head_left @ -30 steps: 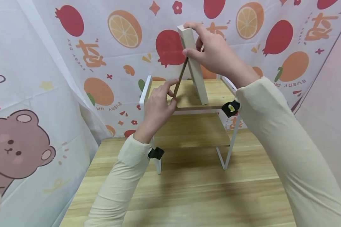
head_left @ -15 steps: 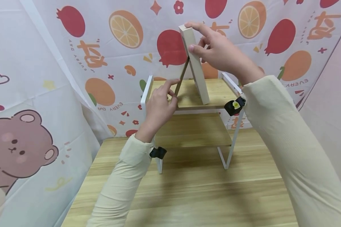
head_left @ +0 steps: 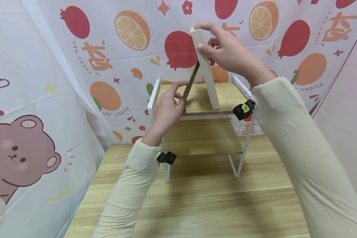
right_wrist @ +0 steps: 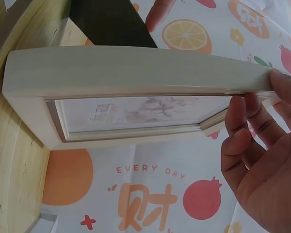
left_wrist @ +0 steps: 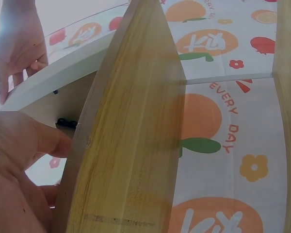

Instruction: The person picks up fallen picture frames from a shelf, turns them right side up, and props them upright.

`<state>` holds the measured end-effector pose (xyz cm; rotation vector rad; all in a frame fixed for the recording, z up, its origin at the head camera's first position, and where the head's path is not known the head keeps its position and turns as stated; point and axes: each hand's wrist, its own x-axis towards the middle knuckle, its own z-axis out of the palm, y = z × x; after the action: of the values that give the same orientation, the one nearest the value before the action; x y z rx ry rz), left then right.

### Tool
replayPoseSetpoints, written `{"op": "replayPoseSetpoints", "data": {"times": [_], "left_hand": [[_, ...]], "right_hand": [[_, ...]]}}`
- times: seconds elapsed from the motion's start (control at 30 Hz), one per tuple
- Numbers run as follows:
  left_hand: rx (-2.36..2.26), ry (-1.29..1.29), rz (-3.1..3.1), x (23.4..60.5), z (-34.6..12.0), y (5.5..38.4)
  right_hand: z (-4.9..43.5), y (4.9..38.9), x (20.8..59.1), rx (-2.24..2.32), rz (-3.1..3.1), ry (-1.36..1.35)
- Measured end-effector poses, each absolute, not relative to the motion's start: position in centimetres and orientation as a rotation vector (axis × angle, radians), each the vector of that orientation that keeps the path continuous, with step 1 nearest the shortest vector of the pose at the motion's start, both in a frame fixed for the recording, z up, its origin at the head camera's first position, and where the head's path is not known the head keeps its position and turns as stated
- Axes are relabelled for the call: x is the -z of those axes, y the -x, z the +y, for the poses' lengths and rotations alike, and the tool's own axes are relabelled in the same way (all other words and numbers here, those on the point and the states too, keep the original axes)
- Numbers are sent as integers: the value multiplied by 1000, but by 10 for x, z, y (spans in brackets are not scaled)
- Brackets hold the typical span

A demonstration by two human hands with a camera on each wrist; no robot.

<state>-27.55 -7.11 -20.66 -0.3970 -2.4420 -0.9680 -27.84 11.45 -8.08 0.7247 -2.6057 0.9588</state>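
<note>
A pale, thick-edged picture frame (head_left: 206,72) leans on the top wooden shelf (head_left: 226,91), its lower corner near the shelf's front edge. My right hand (head_left: 226,49) holds its upper end, thumb on the near side edge and index finger over the top. In the right wrist view the frame's front shows a picture (right_wrist: 150,110) behind its inner border. From its back slants a dark support leg (head_left: 192,81). My left hand (head_left: 168,107) pinches that leg low down with index finger and thumb. In the left wrist view the shelf board hides part of the left hand.
White metal legs (head_left: 246,148) carry the two-tier rack, with a lower shelf (head_left: 205,135) beneath. It stands on a wood-grain table (head_left: 196,205). A fruit-printed cloth (head_left: 131,66) hangs close behind, and a bear-printed cloth (head_left: 20,152) hangs at the left.
The frame's top has shifted slightly right and the frame has turned a little, showing more of the leg's face. My right thumb has moved up and right with it; the left hand stays at the leg.
</note>
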Motion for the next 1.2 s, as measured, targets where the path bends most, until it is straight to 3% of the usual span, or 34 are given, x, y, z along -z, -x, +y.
{"op": "replayPoseSetpoints", "data": {"times": [1.2], "left_hand": [[670, 264, -2359, 204, -59, 284]], "right_hand": [[95, 279, 83, -899, -2542, -574]]}}
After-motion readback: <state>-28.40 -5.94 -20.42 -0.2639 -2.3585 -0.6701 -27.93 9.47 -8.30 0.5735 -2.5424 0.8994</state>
